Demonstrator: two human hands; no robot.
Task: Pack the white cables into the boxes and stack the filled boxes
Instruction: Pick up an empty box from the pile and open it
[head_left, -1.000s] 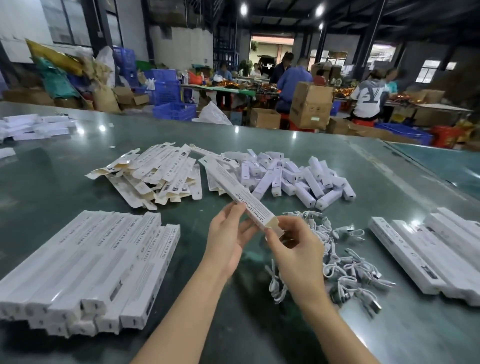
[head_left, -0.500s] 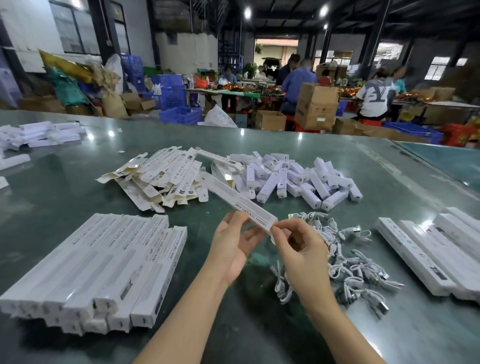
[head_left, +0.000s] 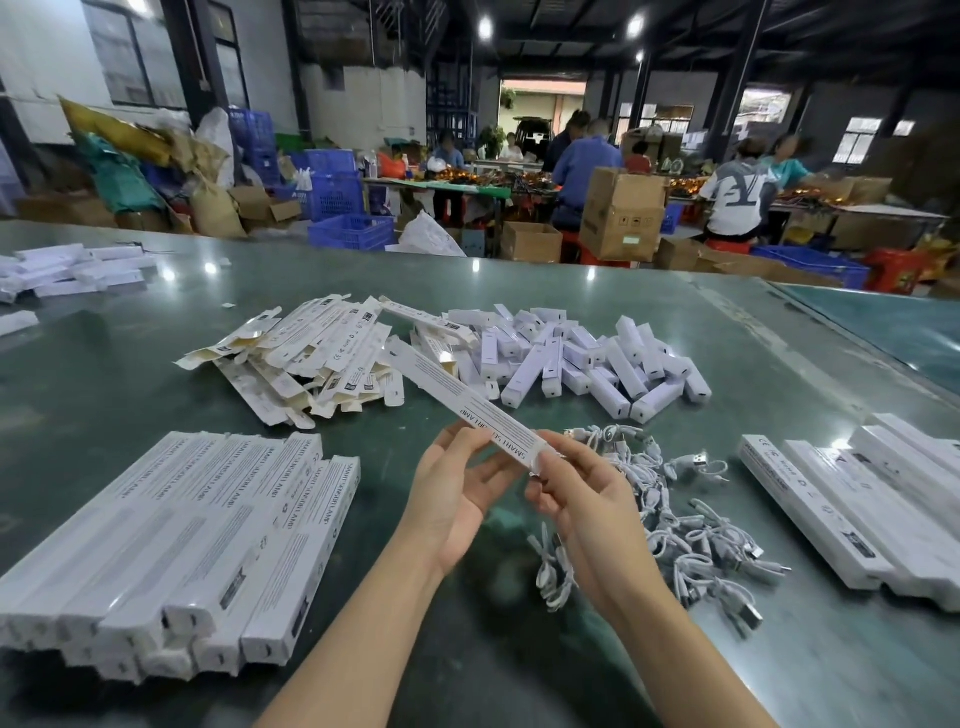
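Note:
A long white box printed with small text is held above the green table, slanting away to the upper left. My left hand holds it from below near its near end, thumb and fingertips on its sides. My right hand pinches the box's near end. A loose heap of coiled white cables lies on the table just right of my right hand. A stack of filled long boxes lies at the near left.
Flat unfolded cartons lie in a pile behind the hands, with short white boxes heaped to their right. More long boxes lie at the right edge. People work at tables beyond the far edge.
The box has tilted a little lower and both hands have shifted slightly along its near end. The view has moved closer to the table.

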